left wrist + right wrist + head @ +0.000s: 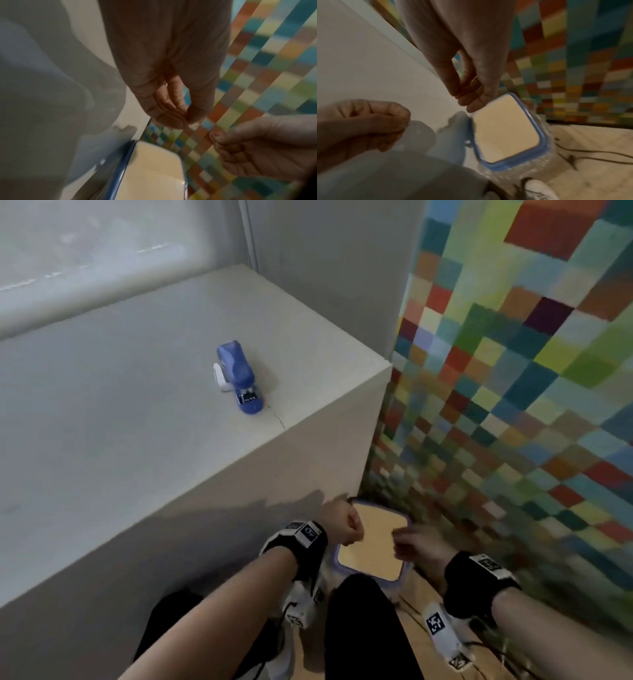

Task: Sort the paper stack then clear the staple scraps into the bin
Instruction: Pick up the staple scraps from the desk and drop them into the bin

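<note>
The bin is a clear container with a blue rim, standing on the floor against the white cabinet. My left hand hovers over its near left corner, curled into a fist. In the right wrist view a thin metallic glint of staple scraps shows at the left hand's pinched fingertips. My right hand hangs over the bin's right side with its fingers curled and its thumb against them; nothing shows in it. No paper stack is in view.
A blue and white stapler lies on the white cabinet top near its right edge. A multicoloured checkered panel stands to the right. Dark cables run over the wooden floor beside the bin. My dark-trousered leg is just in front.
</note>
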